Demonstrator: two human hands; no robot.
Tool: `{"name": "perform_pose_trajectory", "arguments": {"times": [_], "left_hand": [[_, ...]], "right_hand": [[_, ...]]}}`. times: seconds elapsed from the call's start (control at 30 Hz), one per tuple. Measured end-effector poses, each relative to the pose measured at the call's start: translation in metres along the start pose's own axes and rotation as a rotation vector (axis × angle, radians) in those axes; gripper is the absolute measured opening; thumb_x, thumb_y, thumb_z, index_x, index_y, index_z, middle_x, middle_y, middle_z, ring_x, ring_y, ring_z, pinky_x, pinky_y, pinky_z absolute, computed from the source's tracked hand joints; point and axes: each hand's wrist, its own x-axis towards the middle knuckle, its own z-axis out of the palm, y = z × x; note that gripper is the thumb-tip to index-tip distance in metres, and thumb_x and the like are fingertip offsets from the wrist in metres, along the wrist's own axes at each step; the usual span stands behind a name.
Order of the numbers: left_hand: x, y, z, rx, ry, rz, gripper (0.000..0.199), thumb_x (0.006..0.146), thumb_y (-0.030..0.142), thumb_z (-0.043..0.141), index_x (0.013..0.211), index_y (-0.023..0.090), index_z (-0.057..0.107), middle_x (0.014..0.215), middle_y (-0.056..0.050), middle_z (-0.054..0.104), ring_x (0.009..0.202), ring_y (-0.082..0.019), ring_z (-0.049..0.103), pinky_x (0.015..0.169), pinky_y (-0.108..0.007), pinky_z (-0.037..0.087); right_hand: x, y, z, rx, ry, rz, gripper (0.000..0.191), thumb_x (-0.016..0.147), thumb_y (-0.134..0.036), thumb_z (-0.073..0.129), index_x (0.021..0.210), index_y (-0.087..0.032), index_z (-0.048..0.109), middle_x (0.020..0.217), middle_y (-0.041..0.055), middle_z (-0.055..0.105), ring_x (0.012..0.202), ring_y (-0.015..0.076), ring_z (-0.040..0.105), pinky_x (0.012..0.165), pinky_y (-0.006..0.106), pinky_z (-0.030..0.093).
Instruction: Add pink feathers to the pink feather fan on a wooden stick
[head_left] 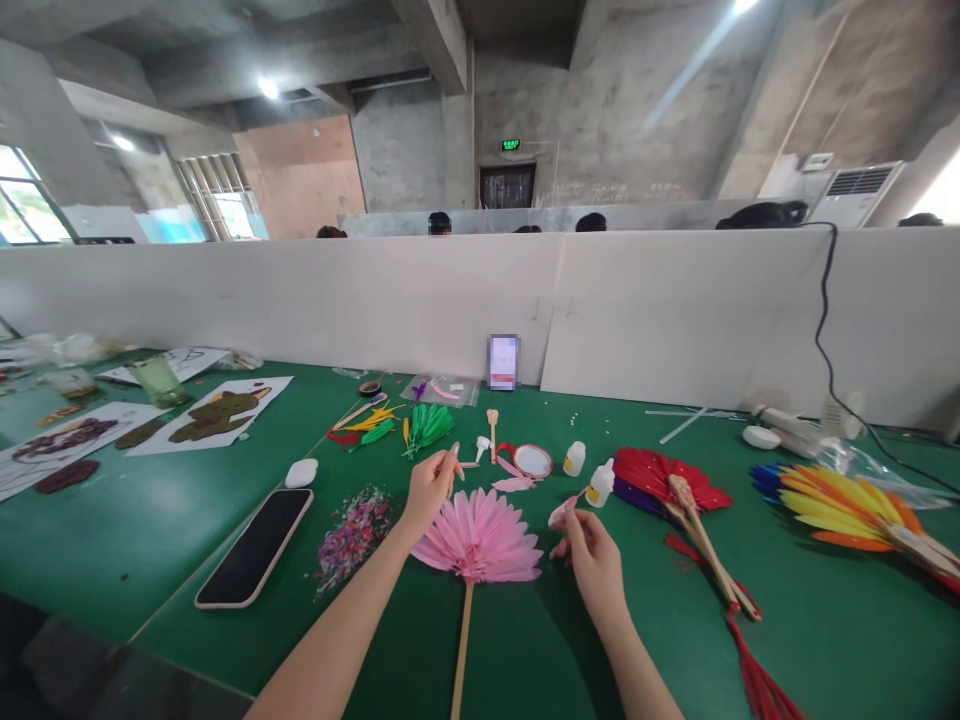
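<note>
A pink feather fan [480,535] lies on the green table, its wooden stick [463,650] pointing toward me. My left hand [431,490] is over the fan's upper left edge, fingers pinched together; whatever they hold is too small to make out. To the right of the fan, my right hand [594,555] pinches a loose pink feather [562,512] between thumb and fingers. Just beyond that feather stands a white glue bottle [600,484], with another small bottle [574,459] behind it. More pink feathers [514,482] lie beside a small round mirror [532,461].
A phone [256,548], a white case [301,473] and a heap of colourful bits [352,535] lie left. Green feathers [429,428] are farther back. Right are a red feather fan [660,478] and a yellow-orange one [844,505]. A white partition [375,310] borders the table's far side.
</note>
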Motion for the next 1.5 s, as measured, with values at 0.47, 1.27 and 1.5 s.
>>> {"name": "perform_pose_trajectory", "arguments": {"times": [0.47,1.27,1.5], "left_hand": [[0.016,0.026,0.033,0.371,-0.26,0.102,0.037,0.087,0.041,0.042,0.061,0.019,0.057,0.048,0.002,0.053,0.047,-0.012,0.051,0.052,-0.023,0.034],[0.064,0.015,0.075,0.615,-0.801,-0.167,0.033,0.088,0.032,0.054,0.115,0.014,0.054,0.116,-0.008,0.056,0.099,-0.022,0.058,0.082,-0.04,0.051],[0.063,0.021,0.061,0.461,-0.715,-0.132,0.024,0.083,0.03,0.058,0.098,0.011,0.064,0.098,-0.006,0.064,0.09,-0.022,0.06,0.079,-0.035,0.049]], "right_hand": [[0.003,0.002,0.0,0.01,-0.014,-0.015,0.048,0.073,-0.065,0.054,0.074,-0.017,0.056,0.063,0.0036,0.063,0.04,0.013,0.054,0.037,0.022,0.037],[0.014,0.003,0.002,0.098,-0.005,0.039,0.048,0.072,-0.065,0.055,0.074,-0.017,0.058,0.068,0.0042,0.065,0.039,0.0124,0.055,0.03,0.021,0.035],[0.012,0.0,0.003,0.113,-0.027,0.046,0.048,0.074,-0.064,0.054,0.058,-0.019,0.048,0.045,-0.003,0.052,0.032,0.0086,0.046,0.032,0.019,0.033]]}}
